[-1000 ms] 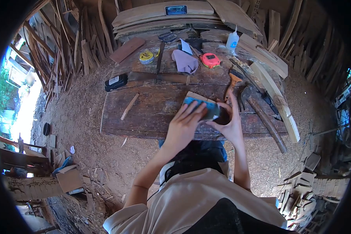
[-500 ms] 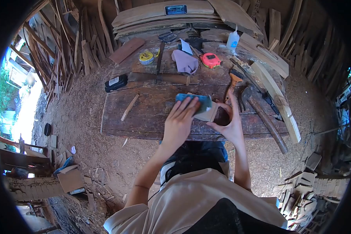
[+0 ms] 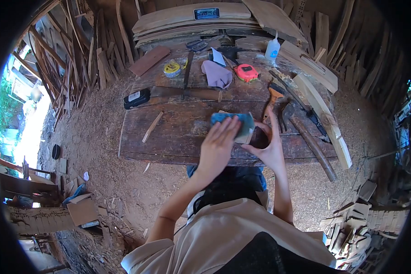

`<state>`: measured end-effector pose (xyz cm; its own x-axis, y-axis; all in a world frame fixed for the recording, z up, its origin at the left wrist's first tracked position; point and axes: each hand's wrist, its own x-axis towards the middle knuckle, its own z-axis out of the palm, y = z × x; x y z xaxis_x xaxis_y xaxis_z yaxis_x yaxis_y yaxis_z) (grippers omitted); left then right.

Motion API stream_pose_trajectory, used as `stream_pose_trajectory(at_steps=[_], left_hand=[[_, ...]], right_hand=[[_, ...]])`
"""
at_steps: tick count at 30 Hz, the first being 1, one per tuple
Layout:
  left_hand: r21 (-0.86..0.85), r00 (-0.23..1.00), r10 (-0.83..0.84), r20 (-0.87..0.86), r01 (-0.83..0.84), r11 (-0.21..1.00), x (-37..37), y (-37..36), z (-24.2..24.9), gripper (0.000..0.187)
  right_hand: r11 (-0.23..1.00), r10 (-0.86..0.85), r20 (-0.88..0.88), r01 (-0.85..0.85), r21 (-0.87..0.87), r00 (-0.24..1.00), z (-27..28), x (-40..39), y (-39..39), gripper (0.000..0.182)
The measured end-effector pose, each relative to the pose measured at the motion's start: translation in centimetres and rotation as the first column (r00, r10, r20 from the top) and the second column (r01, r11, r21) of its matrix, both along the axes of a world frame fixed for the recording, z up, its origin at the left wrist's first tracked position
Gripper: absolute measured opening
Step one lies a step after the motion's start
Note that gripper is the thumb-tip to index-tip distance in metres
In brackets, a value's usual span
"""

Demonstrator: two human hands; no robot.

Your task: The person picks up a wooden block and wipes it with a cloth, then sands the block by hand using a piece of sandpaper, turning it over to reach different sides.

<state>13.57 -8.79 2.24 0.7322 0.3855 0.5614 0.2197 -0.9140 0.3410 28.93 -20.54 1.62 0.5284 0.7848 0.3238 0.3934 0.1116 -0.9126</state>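
Observation:
My left hand presses a folded blue-green sheet of sandpaper flat against a small pale wooden block, fingers laid over it. Most of the block is hidden under the sheet and the hand. On the block's right end, my right hand grips with thumb and fingers curved apart around it. Just beyond that hand lies a brush with an orange handle. A hammer rests to its right.
Across the bench lie a red tape measure, yellow tape roll, purple cloth, glue bottle, black case and wood sliver. A long curved wooden piece runs along the right edge.
My left hand has slid the sandpaper to the right along the block, covering more of it. My right hand stays nearly where it was.

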Motion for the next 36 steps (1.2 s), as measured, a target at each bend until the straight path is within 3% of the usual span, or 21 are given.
stream_pose_trajectory(at_steps=[2, 6, 14, 16, 22, 28, 30, 32, 36], left_hand=[[-0.027, 0.999, 0.041, 0.012, -0.041, 0.999, -0.4, 1.1, 0.6, 0.046], [-0.051, 0.995, 0.096, 0.030, -0.094, 0.994, 0.1, 0.2, 0.4, 0.045], [-0.116, 0.997, -0.062, 0.046, 0.066, 0.991, 1.3, -0.8, 0.4, 0.048], [-0.054, 0.998, 0.067, 0.015, -0.066, 0.996, 1.0, 0.5, 0.7, 0.041], [-0.065, 0.994, 0.105, -0.009, -0.105, 0.992, 0.8, 0.1, 0.7, 0.044], [-0.110, 0.999, -0.037, -0.007, 0.036, 0.993, 1.1, -1.5, 0.8, 0.051], [-0.153, 0.999, -0.046, 0.028, 0.049, 0.987, 0.9, -0.7, 1.1, 0.040], [-0.093, 0.995, 0.102, 0.003, -0.102, 0.991, 0.7, 0.3, 0.9, 0.038], [-0.110, 0.978, 0.207, 0.028, -0.203, 0.973, 0.9, 1.0, 0.7, 0.038]], right_hand=[[0.999, -0.018, 0.087, 0.020, -0.026, 0.996, 0.0, 0.0, 0.1, 0.121], [0.999, -0.007, 0.039, 0.008, -0.032, 0.999, 0.3, -0.3, 0.0, 0.121], [0.999, 0.002, 0.096, 0.001, -0.033, 0.995, 0.1, 0.1, -0.2, 0.119], [0.999, 0.014, 0.073, -0.011, -0.036, 0.997, 0.0, 0.1, -0.2, 0.118], [0.998, 0.032, 0.025, -0.031, -0.051, 0.999, 0.0, 0.0, 0.0, 0.118], [0.998, 0.042, -0.024, -0.043, -0.050, 0.999, 0.3, 0.0, -0.2, 0.119], [0.998, 0.026, 0.066, -0.023, -0.056, 0.997, -0.1, 0.1, -0.2, 0.120], [0.998, 0.033, 0.026, -0.032, -0.052, 0.999, 0.1, 0.1, -0.2, 0.120], [0.998, 0.035, 0.026, -0.034, -0.044, 0.999, 0.0, 0.0, -0.1, 0.120]])
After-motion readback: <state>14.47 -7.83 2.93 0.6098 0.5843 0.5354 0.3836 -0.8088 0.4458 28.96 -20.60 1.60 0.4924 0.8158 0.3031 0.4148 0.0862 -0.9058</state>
